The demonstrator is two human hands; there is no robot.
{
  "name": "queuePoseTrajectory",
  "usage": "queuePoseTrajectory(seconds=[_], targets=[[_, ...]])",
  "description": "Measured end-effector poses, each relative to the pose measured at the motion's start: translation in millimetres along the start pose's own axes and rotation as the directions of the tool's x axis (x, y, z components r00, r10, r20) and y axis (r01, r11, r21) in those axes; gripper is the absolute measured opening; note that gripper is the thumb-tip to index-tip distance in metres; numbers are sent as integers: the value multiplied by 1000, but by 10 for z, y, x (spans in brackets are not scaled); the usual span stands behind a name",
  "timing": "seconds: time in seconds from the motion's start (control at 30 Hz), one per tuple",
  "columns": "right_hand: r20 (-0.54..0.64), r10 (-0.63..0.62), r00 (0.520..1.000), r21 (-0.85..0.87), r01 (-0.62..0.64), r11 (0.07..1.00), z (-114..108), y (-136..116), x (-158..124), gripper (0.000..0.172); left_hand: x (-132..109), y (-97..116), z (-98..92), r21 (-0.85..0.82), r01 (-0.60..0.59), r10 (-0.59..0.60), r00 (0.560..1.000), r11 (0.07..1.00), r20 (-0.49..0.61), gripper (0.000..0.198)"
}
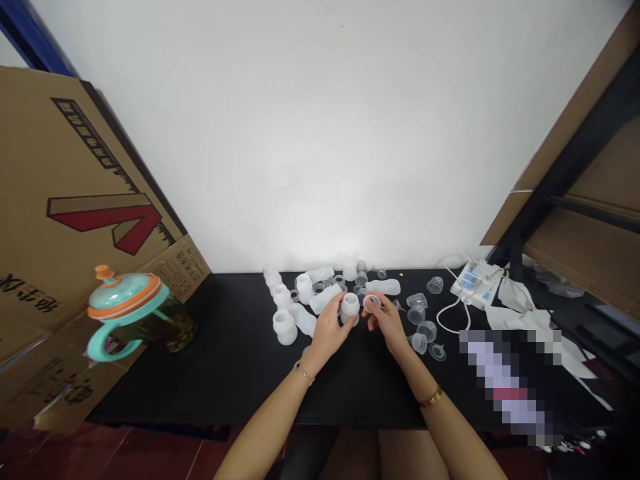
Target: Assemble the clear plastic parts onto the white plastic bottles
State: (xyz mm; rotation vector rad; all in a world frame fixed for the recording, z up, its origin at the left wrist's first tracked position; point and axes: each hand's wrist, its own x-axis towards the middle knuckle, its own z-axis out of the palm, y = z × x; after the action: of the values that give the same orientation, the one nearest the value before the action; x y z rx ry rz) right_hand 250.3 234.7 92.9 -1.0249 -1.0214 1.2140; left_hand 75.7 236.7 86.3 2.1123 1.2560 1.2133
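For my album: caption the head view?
Left hand holds a white bottle, right hand a round piece, over a black table.

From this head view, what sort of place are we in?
Probably a small assembly or packing corner, perhaps a workshop: white bottles and clear plastic parts are spread across a black table, and a large printed cardboard box stands at the left.

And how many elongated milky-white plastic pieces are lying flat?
4 visible: one piece left of the left hand, one behind it, one nearer the white wall, one behind the right hand. More may be hidden.
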Motion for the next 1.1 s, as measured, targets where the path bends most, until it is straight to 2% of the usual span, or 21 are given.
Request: queuePoseTrajectory(seconds=[0.23, 0.47, 0.67, 0.93, 1.1], targets=[[-14, -24, 1000, 0, 24, 1000, -15, 30, 20, 45, 6, 23, -14, -23, -30, 30, 999, 999, -23, 54], [-43, 56, 997, 62, -54, 997, -5, 17, 14, 51, 12, 58, -39, -48, -47, 46, 999, 998, -23, 53], [-41, 18, 999, 48, -16, 999, -15, 33, 19, 48, 6, 80, -37, -56, -68, 67, 997, 996, -26, 52], [-62, 99, 993, 89, -93, 992, -16, 44, 52, 52, 3, 93, -45, -63, -89, 87, 996, 994, -25, 52], [-69, 64, 996, 89, -58, 994, -15, 66, 52, 50, 1, 107, -51, -55, -100, 99, 995, 993, -28, 54]])
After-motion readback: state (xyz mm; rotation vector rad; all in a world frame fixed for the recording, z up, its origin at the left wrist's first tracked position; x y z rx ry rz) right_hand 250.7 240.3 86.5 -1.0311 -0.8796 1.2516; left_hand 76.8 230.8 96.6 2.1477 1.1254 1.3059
